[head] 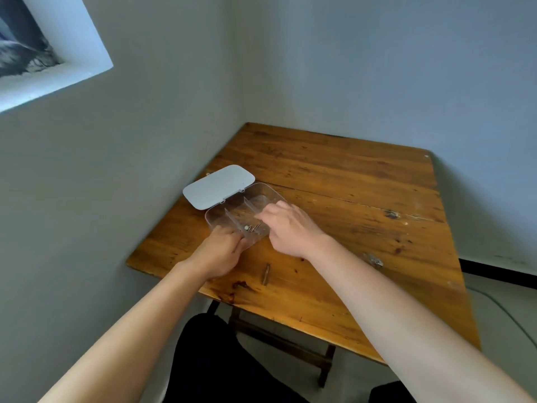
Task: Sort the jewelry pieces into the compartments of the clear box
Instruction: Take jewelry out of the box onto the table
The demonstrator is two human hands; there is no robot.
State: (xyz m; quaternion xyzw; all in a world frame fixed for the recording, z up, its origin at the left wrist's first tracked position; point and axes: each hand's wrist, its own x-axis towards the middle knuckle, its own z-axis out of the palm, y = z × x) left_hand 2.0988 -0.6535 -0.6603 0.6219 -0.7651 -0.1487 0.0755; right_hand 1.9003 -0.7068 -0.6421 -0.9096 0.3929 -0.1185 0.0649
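1. One clear box (232, 213) on one wooden table (348, 199), near its left edge; lid (218, 186) open, lying flat behind the box.
2. Box has three compartments, split by two dividers.
3. Middle compartment holds small jewelry pieces (251, 227): one round pale bit and at least one thin metal piece; exact count too small to tell.
4. Two more items on the table outside the box: a brownish stick-like piece (266, 274) in front of the box, and a small shiny cluster (374, 260) well to the box's right.
5. Left hand (220, 251) at the box's near rim, fingers curled together against the wall; whether it pinches anything, cannot tell.
6. Right hand (287, 228) over the box's right compartment, fingers bent down and close together, tips at the middle compartment near the jewelry; grip on a piece not visible.
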